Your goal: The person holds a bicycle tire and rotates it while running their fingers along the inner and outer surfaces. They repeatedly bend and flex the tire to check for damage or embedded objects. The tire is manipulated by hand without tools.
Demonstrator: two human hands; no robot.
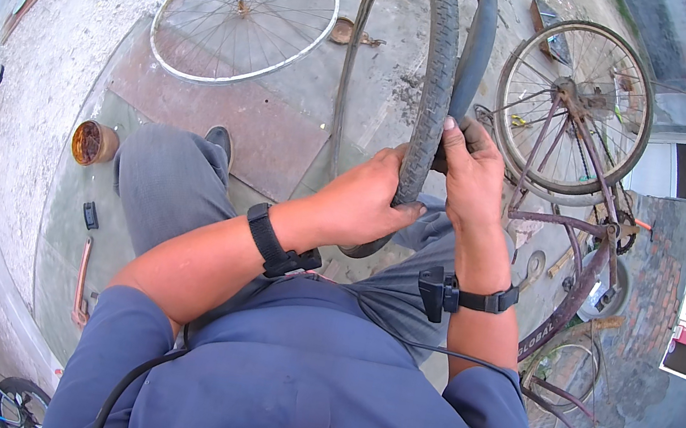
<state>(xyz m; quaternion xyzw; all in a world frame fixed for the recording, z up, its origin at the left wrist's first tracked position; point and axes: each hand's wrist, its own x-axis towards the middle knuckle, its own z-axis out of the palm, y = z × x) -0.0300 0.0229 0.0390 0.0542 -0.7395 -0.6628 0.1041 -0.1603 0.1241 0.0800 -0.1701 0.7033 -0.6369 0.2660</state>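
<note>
A worn black bicycle tyre (440, 58) stands upright in front of me, its lower end between my knees. My left hand (371, 199) grips the tyre's tread near the bottom, thumb and fingers wrapped about it. Beside it, my right hand (476, 168) is closed at the tyre's inner edge, its thumb pressed near the tread. A smooth dark grey inner tube (481, 33) hangs along the right of the tyre and runs down to my right hand. The right fingertips are partly hidden, so I cannot tell whether they pinch the tube, the tyre's edge or both.
A bare spoked wheel (241, 5) lies ahead on the left, partly over a reddish board (273, 143). A purple bicycle frame (576, 294) with its wheel (506, 105) rests at the right. A rusty can (96, 144) and a reddish wrench (83, 288) are on the left ground.
</note>
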